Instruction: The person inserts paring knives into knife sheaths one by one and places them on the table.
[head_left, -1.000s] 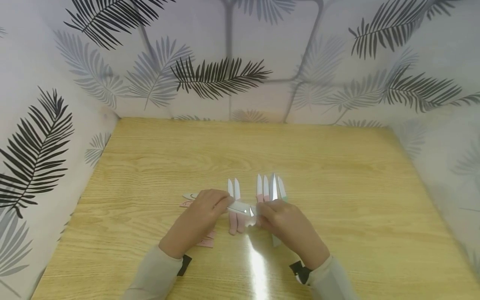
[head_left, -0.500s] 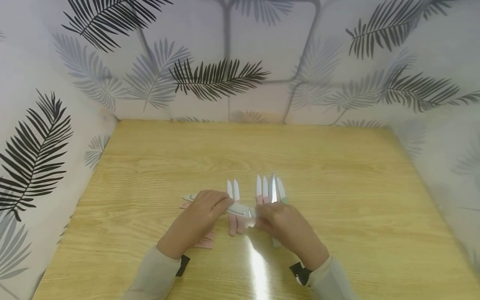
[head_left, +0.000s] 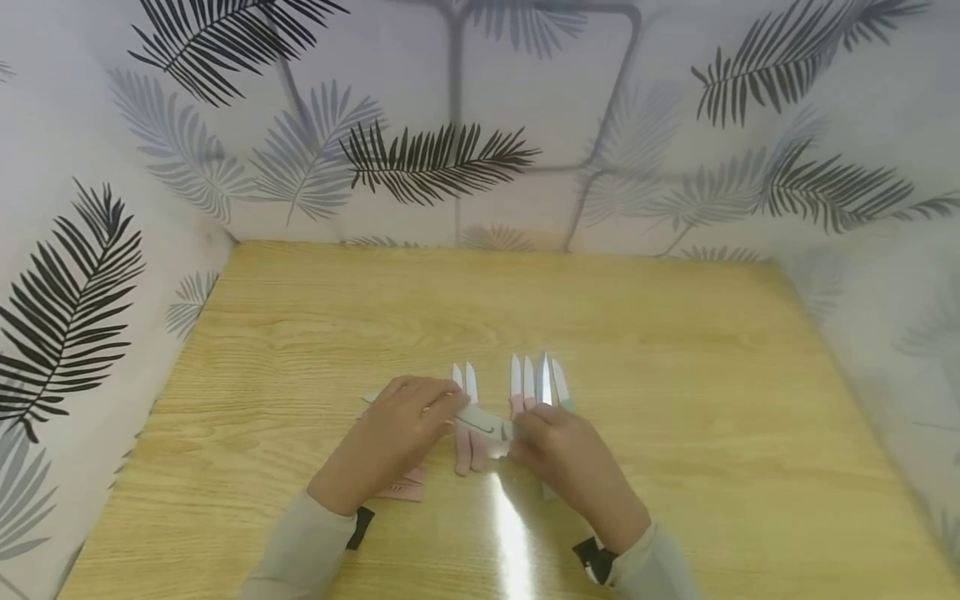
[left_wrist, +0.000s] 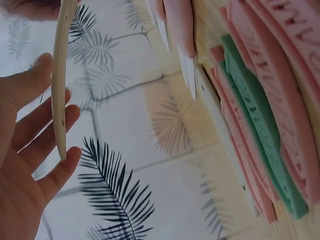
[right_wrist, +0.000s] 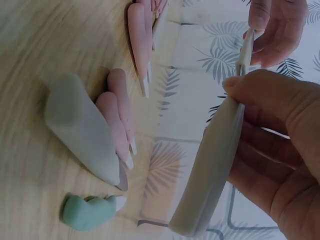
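My left hand (head_left: 393,442) pinches a cream knife sheath (left_wrist: 59,90) between thumb and fingers. My right hand (head_left: 573,458) grips a knife by its thick cream handle (right_wrist: 207,165). Sheath and knife meet end to end above the table, tilted down to the right in the head view; most of the blade is hidden. Below them lie two pink-handled knives (head_left: 463,450), tips pointing away. Beside my right hand are two more pink-handled knives (right_wrist: 120,110), a larger cream-handled knife (right_wrist: 82,125) and a green-handled knife (right_wrist: 89,212).
Under and beside my left forearm lie several pink sheaths (left_wrist: 272,90), a green sheath (left_wrist: 260,120) and a pale sheath (left_wrist: 220,125). The wooden table (head_left: 675,350) ends at leaf-patterned sheeting (head_left: 525,200) at the back and sides.
Both hands keep their hold and stay nearly in place. The joined sheath and knife tilt slightly more. The head view has shifted a little, so the scene sits lower.
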